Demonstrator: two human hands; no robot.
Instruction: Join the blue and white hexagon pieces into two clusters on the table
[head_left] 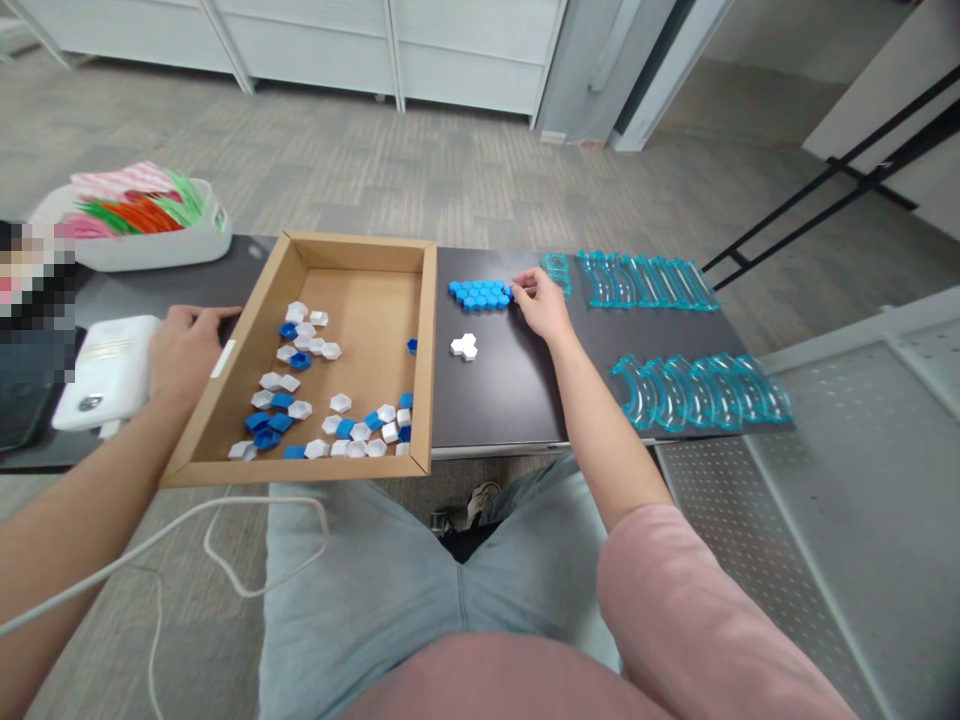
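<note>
On the dark table, a cluster of blue hexagonal pieces (480,295) is laid edge to edge. My right hand (543,305) is at the cluster's right end, its thumb and fingers pinched on a blue hexagonal piece (508,293) that my fingertips partly cover. A small group of white hexagonal pieces (465,347) lies just below the cluster. To the left stands an open cardboard box (367,300) holding several loose white and blue hexagonal pieces. My left hand (184,350) rests outside the box's left wall, fingers partly stretched and apart, with nothing visible in them.
Two rows of clear teal-edged plastic pieces (649,282) lie on the right of the table (517,400). A white device (109,372) sits beside my left hand. A white basket (161,250) with colourful items stands at the back left. A white cable (247,500) loops in front.
</note>
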